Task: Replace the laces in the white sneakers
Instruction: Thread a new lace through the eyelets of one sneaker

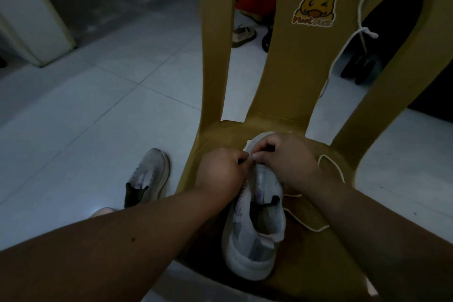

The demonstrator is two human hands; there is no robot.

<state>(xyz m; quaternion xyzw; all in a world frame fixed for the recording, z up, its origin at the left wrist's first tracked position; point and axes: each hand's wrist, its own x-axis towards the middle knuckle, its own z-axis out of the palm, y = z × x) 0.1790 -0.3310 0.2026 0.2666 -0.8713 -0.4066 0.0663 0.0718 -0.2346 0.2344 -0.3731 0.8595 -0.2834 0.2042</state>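
A white sneaker point(255, 240) lies on the seat of a yellow chair point(282, 81), toe towards twelve o'clock. The left hand point(220, 171) and the right hand point(286, 157), fingers curled, pinch it at the front eyelets. A lace point(316, 229) trails at three o'clock. A second sneaker point(149, 174) sits on the floor at nine. The duck sticker point(316, 2) on the backrest seems to read "Meet Duck".
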